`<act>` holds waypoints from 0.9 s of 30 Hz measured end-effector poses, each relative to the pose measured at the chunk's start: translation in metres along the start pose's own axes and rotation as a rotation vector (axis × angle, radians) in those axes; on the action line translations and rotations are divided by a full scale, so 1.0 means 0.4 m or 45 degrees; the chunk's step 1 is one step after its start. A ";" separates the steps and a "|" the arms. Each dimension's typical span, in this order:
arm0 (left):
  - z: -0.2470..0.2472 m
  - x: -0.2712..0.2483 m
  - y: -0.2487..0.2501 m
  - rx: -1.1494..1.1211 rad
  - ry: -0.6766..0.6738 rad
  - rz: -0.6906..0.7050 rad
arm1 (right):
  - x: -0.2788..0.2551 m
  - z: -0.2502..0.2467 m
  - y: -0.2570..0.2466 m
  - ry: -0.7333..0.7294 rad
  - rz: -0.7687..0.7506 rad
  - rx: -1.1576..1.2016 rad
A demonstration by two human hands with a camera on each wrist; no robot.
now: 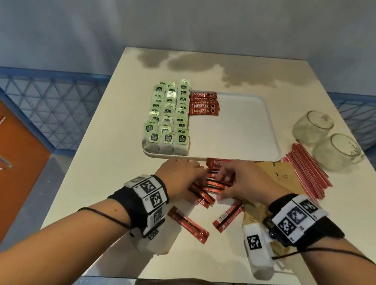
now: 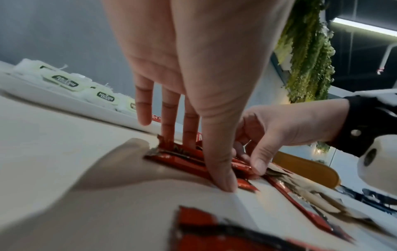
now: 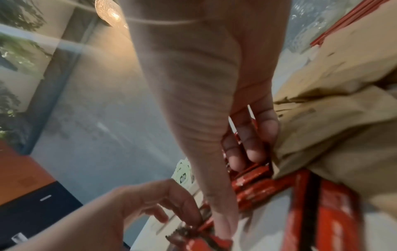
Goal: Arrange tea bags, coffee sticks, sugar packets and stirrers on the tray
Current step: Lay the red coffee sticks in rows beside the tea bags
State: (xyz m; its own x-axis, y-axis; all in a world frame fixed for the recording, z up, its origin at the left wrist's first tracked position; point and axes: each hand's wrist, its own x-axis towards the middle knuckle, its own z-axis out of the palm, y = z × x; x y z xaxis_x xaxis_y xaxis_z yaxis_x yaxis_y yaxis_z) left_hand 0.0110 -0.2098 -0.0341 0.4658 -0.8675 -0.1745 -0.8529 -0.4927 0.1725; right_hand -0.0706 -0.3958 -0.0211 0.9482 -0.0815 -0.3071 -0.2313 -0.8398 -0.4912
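Note:
A white tray (image 1: 237, 135) holds rows of green-tagged tea bags (image 1: 169, 115) along its left side, with a few red coffee sticks (image 1: 203, 103) beside them at the back. In front of the tray lies a loose pile of coffee sticks (image 1: 215, 184). My left hand (image 1: 181, 178) sets straight fingers (image 2: 169, 122) and thumb against the pile's left end. My right hand (image 1: 244, 182) curls its fingers (image 3: 253, 149) and thumb round the pile's right end. Brown sugar packets (image 1: 275, 172) and red stirrers (image 1: 307, 170) lie right of the hands.
Two coffee sticks (image 1: 188, 224) (image 1: 227, 216) lie apart near the table's front. Two glass jars (image 1: 312, 126) (image 1: 336, 152) lie on their sides at the right. The tray's right part is bare. The table's left edge drops to a blue crate and an orange cabinet.

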 end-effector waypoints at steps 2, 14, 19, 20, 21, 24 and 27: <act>-0.004 -0.001 0.006 0.086 -0.028 -0.006 | -0.007 0.015 0.004 0.029 -0.014 -0.016; -0.001 -0.043 -0.021 -0.038 -0.349 -0.400 | -0.007 0.032 -0.026 0.111 -0.016 -0.193; -0.023 -0.066 -0.066 -0.737 -0.017 -0.561 | 0.008 0.024 -0.035 0.170 -0.026 0.056; -0.024 -0.064 -0.073 -0.840 0.096 -0.572 | 0.015 0.018 -0.041 0.209 -0.030 0.172; -0.021 -0.062 -0.073 -0.936 0.195 -0.605 | 0.022 0.012 -0.049 0.251 -0.031 0.264; -0.017 -0.041 -0.057 -1.282 0.420 -0.692 | 0.047 -0.002 -0.087 0.368 -0.086 0.343; -0.016 -0.024 -0.036 -1.425 0.561 -0.680 | 0.070 0.004 -0.128 0.431 -0.148 0.417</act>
State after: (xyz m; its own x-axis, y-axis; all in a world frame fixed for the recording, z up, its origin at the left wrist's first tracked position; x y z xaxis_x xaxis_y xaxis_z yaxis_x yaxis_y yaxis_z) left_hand 0.0204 -0.1949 -0.0286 0.9016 -0.3937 -0.1791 0.0151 -0.3851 0.9228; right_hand -0.0327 -0.3544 -0.0059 0.9768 -0.2130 0.0210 -0.1244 -0.6448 -0.7542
